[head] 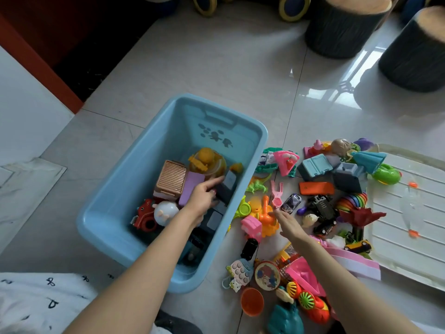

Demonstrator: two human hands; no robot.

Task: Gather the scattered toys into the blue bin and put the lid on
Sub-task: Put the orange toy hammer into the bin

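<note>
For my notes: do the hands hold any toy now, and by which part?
Left hand rests on a dark toy inside the blue bin; grip unclear. Right hand holds nothing.

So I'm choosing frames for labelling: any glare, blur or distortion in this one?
Head view: window glare on the floor tiles at upper right; wide-angle bending toward the edges; the dark stools at top look smeared; the blue bin and both hands stay fairly sharp.

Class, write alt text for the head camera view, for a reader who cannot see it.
A person's left hand reaches into a partly filled blue bin on a tiled floor, while the right hand stretches toward an orange toy in a colourful toy pile beside it. A white lid lies on the floor at right, off the bin.
</note>
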